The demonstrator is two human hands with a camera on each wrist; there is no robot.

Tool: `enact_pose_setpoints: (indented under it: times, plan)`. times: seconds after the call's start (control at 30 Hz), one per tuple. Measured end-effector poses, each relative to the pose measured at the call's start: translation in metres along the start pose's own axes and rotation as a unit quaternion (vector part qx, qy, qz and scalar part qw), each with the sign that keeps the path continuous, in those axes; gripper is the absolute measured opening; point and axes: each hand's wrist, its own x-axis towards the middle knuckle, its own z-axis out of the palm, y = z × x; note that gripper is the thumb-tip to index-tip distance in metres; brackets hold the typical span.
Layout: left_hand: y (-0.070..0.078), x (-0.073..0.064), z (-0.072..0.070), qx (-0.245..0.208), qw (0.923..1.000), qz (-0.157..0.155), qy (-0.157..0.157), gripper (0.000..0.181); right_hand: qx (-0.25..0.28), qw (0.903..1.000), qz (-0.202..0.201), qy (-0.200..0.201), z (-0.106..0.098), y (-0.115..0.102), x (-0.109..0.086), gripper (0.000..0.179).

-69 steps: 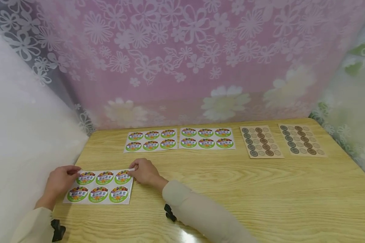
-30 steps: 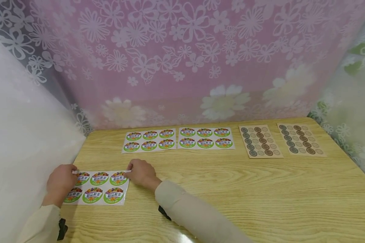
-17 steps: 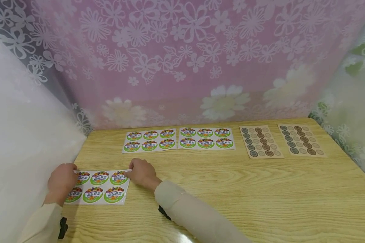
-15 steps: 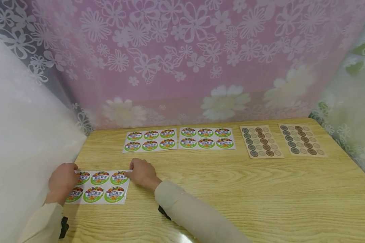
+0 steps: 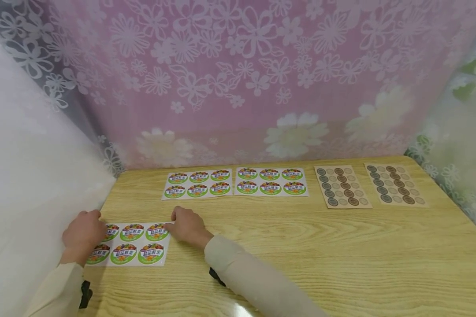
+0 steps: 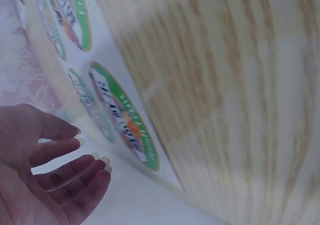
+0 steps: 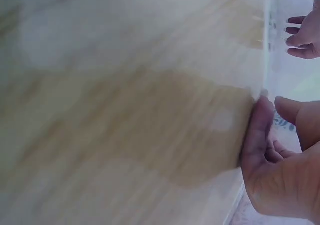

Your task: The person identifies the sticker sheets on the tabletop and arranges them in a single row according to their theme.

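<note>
A white sheet of round fruit stickers (image 5: 136, 243), green-edged and with printed characters, lies on the wooden table at the left. Over its upper left corner is my left hand (image 5: 83, 233), hiding part of the left stickers. In the left wrist view, the fingers (image 6: 87, 172) of that hand are relaxed and spread, with nothing between them. My right hand (image 5: 188, 226) touches the sheet's upper right corner. The right wrist view shows its thumb standing apart from the index finger (image 7: 257, 130), which lies along the sheet's edge.
Two similar fruit sticker sheets, the left one (image 5: 198, 184) and the right one (image 5: 271, 181), lie side by side along the back. Right of them lie two brown sheets of round stickers, one nearer (image 5: 343, 186) and one farther right (image 5: 396, 185). Floral curtains (image 5: 238, 79) surround the table (image 5: 301, 255).
My left hand has shifted right over the sheet's corner and its fingers have loosened from the pinch. The right thumb and fingers stay at the other corner. The sheet has barely moved.
</note>
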Motion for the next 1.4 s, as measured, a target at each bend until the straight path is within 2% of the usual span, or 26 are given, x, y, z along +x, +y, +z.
enact_pose_setpoints:
  times: [0.13, 0.27, 0.43, 0.6, 0.73, 0.9, 1.07, 1.3, 1.4]
  plan:
    - [0.008, -0.002, -0.002, -0.003, 0.9998, 0.02, 0.008, 0.043, 0.071, 0.9966, -0.002, -0.041, -0.01, 0.007, -0.004, 0.032]
    - [0.014, -0.007, -0.004, -0.009, 0.9991, 0.037, 0.016, 0.044, 0.137, 0.9876, 0.005, -0.076, -0.02, 0.013, -0.009, 0.035]
    - [0.022, -0.014, -0.004, -0.018, 0.9973, 0.064, 0.03, 0.045, 0.137, 0.9861, -0.028, -0.09, -0.03, 0.025, -0.016, 0.037]
    - [0.041, -0.02, -0.003, -0.028, 0.9925, 0.1, 0.064, 0.043, 0.095, 0.9878, -0.087, -0.088, -0.051, 0.044, -0.024, 0.037]
    - [0.059, -0.024, 0.0, -0.041, 0.9857, 0.139, 0.086, 0.042, 0.058, 0.9885, -0.115, -0.078, -0.072, 0.063, -0.028, 0.042]
    - [0.08, -0.025, 0.003, -0.061, 0.9764, 0.18, 0.103, 0.042, -0.033, 0.9872, -0.147, -0.051, -0.098, 0.086, -0.035, 0.048]
    - [0.101, -0.023, 0.006, -0.068, 0.9668, 0.222, 0.107, 0.043, -0.142, 0.9776, -0.155, -0.01, -0.123, 0.106, -0.041, 0.05]
    - [0.131, -0.02, 0.017, -0.061, 0.9537, 0.272, 0.113, 0.048, -0.233, 0.9603, -0.15, 0.032, -0.153, 0.134, -0.051, 0.05]
    - [0.143, -0.019, 0.025, -0.049, 0.9505, 0.287, 0.109, 0.051, -0.263, 0.9525, -0.147, 0.048, -0.162, 0.145, -0.056, 0.051]
